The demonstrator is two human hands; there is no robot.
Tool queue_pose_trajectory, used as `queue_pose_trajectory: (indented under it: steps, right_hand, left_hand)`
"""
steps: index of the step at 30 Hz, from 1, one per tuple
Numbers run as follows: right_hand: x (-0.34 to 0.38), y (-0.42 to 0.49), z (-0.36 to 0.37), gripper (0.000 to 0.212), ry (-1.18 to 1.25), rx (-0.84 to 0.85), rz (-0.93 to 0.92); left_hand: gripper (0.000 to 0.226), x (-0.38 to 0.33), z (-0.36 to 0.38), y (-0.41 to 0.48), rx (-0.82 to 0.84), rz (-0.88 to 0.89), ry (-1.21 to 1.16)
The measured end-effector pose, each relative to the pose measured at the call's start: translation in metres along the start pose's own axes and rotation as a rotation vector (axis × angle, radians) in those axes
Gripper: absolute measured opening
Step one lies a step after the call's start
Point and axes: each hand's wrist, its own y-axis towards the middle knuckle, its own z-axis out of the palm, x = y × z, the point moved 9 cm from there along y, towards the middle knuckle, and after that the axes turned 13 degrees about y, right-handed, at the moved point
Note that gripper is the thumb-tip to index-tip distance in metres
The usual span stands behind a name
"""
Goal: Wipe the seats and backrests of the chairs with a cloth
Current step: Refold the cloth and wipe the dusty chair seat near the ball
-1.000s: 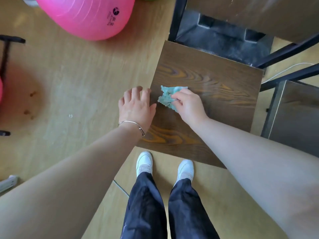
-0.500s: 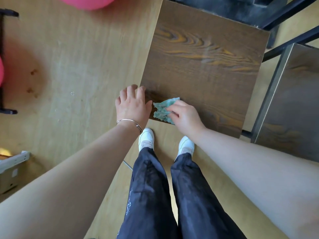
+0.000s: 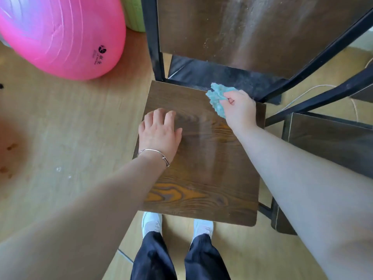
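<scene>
Far left of my hands, a pink ball (image 3: pixel 60 35) sits on the floor. My left hand (image 3: pixel 159 134) rests on the seat (image 3: pixel 201 178), fingers loose, holding nothing. To its right, my right hand (image 3: pixel 240 110) clutches the teal cloth (image 3: pixel 216 96) at the seat's back edge, below the backrest (image 3: pixel 242 31). Right of that grip stands another chair (image 3: pixel 327 142).

On wooden floor (image 3: pixel 70 128): chair (image 3: pixel 201 178), pink ball (image 3: pixel 60 37)

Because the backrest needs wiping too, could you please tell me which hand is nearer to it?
The right. The right hand, gripping the cloth, is at the seat's rear edge, just below the backrest. The left hand rests farther forward, on the seat's left side.
</scene>
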Motion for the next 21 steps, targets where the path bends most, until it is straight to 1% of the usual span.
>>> queue_pose_trajectory:
  steps: [4,7,10,13,16,21]
  right_hand:
    - [0.007,0.028,0.021,0.018,-0.036,0.070,-0.045]
    - [0.007,0.021,0.042,0.019,-0.097,0.146,-0.079]
    - [0.008,0.012,0.046,0.019,-0.099,0.153,-0.113]
    - [0.007,-0.008,0.053,0.020,-0.126,0.208,-0.143]
    - [0.003,-0.040,0.063,0.021,-0.146,0.305,-0.190]
    - [-0.009,-0.093,0.072,0.017,-0.118,0.404,-0.268]
  left_hand:
    - [0.046,-0.012,-0.011,0.029,-0.031,0.022,0.015]
    - [0.046,-0.015,-0.011,0.034,-0.025,0.032,0.003]
    - [0.047,-0.013,-0.002,0.028,0.006,0.034,0.002]
    - [0.047,-0.008,0.005,0.015,0.040,0.033,0.008]
    - [0.047,-0.003,0.012,0.000,0.082,0.021,0.014]
    - [0.048,0.005,0.023,-0.029,0.121,0.004,0.000]
